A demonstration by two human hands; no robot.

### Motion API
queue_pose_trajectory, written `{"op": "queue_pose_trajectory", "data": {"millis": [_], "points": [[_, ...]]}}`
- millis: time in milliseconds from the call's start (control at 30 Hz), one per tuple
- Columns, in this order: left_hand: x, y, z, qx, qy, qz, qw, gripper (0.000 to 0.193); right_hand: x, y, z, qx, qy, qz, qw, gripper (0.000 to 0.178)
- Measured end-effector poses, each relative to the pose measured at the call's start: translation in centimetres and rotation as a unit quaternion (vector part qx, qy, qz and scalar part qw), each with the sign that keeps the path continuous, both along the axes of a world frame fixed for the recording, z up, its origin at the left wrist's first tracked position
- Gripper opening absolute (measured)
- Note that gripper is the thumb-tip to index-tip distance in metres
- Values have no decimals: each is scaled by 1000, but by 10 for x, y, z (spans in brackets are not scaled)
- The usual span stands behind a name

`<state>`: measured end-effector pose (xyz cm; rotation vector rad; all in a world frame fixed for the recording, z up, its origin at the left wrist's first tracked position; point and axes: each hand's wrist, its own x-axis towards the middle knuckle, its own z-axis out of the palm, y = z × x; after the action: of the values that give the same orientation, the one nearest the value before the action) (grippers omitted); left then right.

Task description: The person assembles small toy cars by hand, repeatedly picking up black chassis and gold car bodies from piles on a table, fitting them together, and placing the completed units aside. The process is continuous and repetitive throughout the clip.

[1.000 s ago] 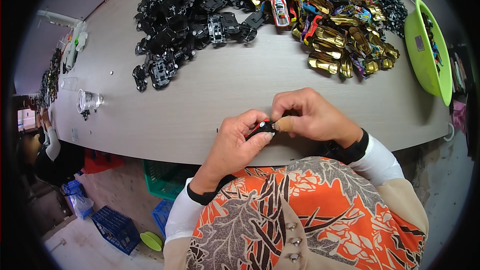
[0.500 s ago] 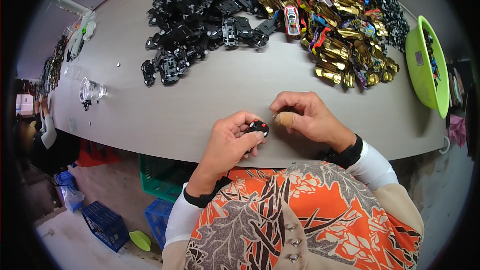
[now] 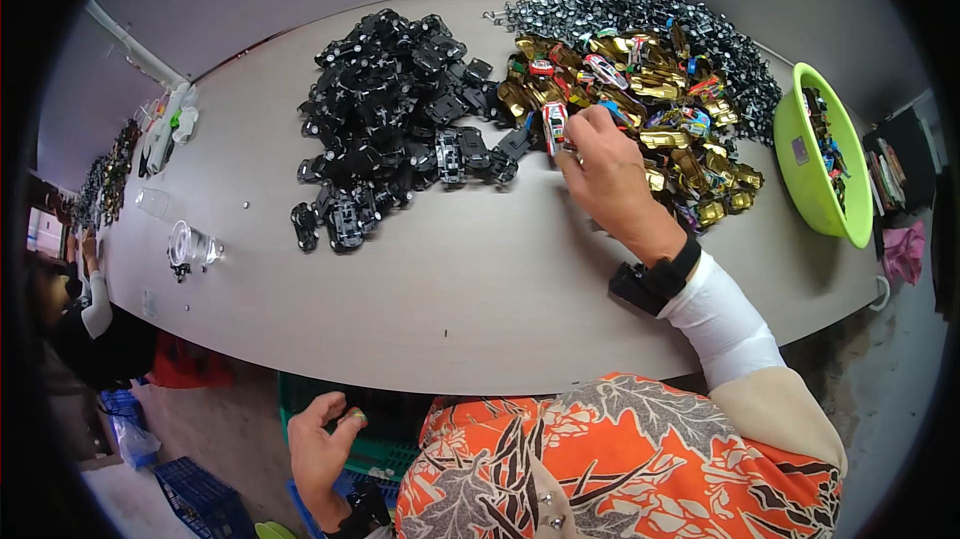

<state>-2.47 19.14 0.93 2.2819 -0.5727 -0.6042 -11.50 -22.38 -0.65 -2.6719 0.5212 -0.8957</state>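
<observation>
My right hand (image 3: pixel 612 177) reaches over the table to the near left edge of a heap of gold and brightly coloured toy car bodies (image 3: pixel 690 139). Its thumb and fingers are pinched at the near end of a white and red toy car body (image 3: pixel 555 125). Part of the grip is hidden by the hand. Below the table's front edge, my left hand (image 3: pixel 322 449) hangs over a green crate (image 3: pixel 385 454), thumb and fingers apart, with nothing visible in it. Left of the coloured heap lies a pile of black toy car chassis (image 3: pixel 385 109).
Small dark and silvery parts (image 3: pixel 640 19) cover the far right of the table. A lime green basin (image 3: pixel 790 139) with more car bodies stands at the right edge. A clear cup (image 3: pixel 200 247) lies at the left. Another person (image 3: pixel 90 309) works at far left.
The black and red toy car has left my left hand, which dropped leftward below the table edge. My right hand moved forward to the coloured heap. The view has tilted up.
</observation>
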Motion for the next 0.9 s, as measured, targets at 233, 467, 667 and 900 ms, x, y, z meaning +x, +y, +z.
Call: {"op": "queue_pose_trajectory", "data": {"millis": [233,467,667,900], "points": [[18,-119,23,-126,-146,-129,973,22,21,-11,-4,-48,111,-91,988,22],[46,-264,5,-157,-423,-253,856,17,-9,3,18,55,14,24,998,29],[49,-313,-10,40,-424,-243,872,17,-54,27,0,270,95,109,952,25],[37,-283,-5,-226,-371,-192,880,29,-61,42,4,121,203,102,966,19]]}}
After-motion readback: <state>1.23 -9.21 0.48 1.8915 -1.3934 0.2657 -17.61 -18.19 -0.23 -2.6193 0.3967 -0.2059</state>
